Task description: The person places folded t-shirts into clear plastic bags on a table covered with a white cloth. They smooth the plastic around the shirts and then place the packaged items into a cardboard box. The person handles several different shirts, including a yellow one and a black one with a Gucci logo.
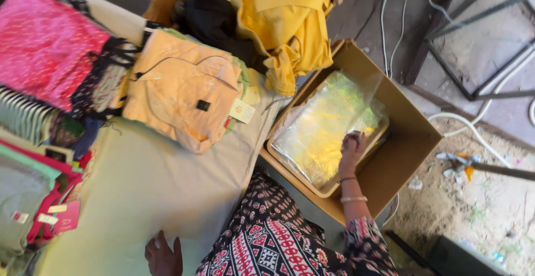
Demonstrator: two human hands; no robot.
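My right hand (351,152) reaches down into an open cardboard box (407,142) and grips the edge of a clear plastic packet holding a yellow garment (323,128), which lies on top inside the box. My left hand (163,255) rests flat, fingers spread, on a pale green cloth-covered table (145,187) at the bottom of the view. A folded peach shirt (184,89) with a paper tag lies on the table beyond it.
Loose yellow garments (284,14) are heaped behind the box. Pink (44,42), striped and green folded clothes (25,192) stack at the left. White cables (473,125) and a metal frame (473,36) lie on the dusty floor at right.
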